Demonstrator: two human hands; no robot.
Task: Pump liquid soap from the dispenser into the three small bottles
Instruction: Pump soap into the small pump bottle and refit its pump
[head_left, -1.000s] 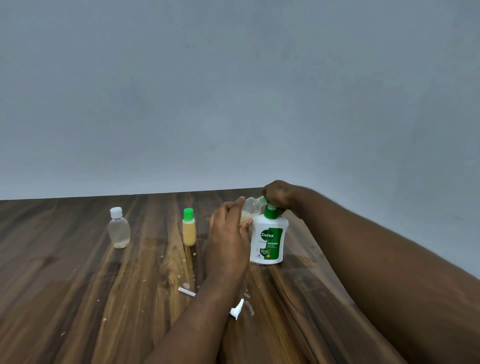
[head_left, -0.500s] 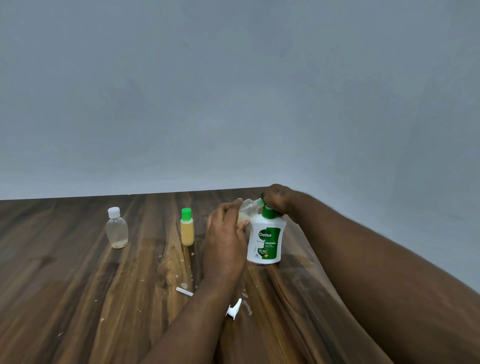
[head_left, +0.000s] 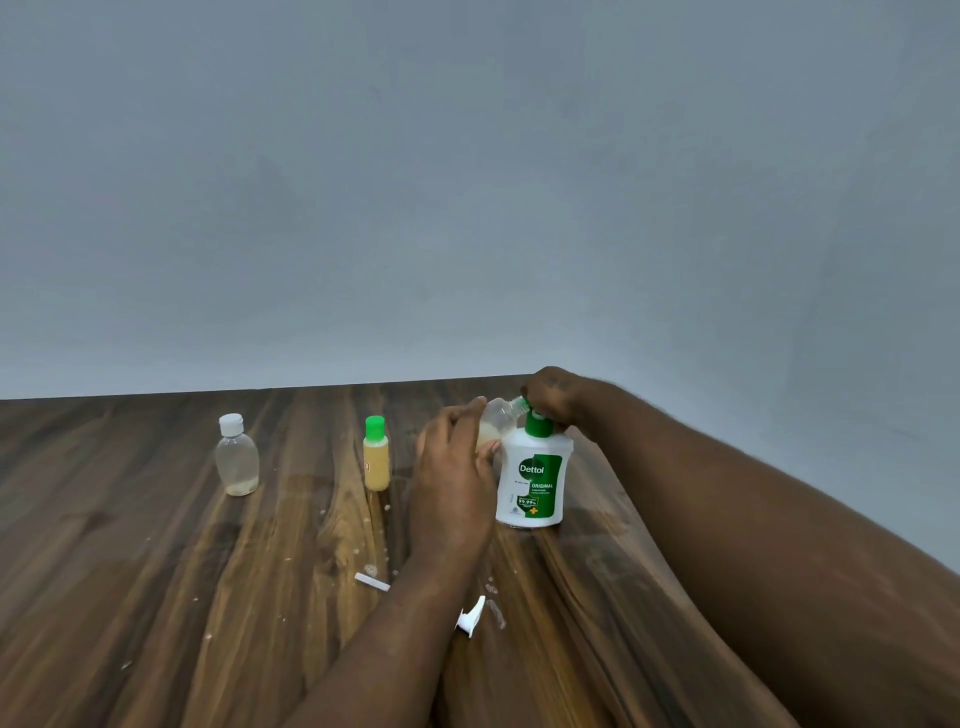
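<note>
1. The left hand (head_left: 457, 467) has its grip curled round the uncapped small bottle (head_left: 496, 422), tilted with its mouth up against the green nozzle (head_left: 520, 403). The right hand (head_left: 551, 394) has its grip bent down over the top of the Dettol dispenser (head_left: 535, 478), which stands near the table's far edge, close to its right edge.
2. To do this well, I would seat the narrow mouth right on the nozzle tip before pressing, press in slow full strokes, and let each one drain before the next.
3. The likely fault is soap running down the outside of the neck; pale droplets already dot the table (head_left: 156, 597).
4. The held bottle is clear thin plastic with a little cloudy, creamy liquid pooled low inside; it is probably slippery when wet.
5. The dispenser is opaque white plastic, rounded and broad-shouldered, with a glossy green label.
6. Further left along the far edge stand a round clear white-capped bottle (head_left: 238, 462) and a slim green-capped bottle (head_left: 376, 457) of yellowish soap.
7. A loose white cap (head_left: 471, 617) lies nearer the front; the table is dark, streaky wood grain.
</note>
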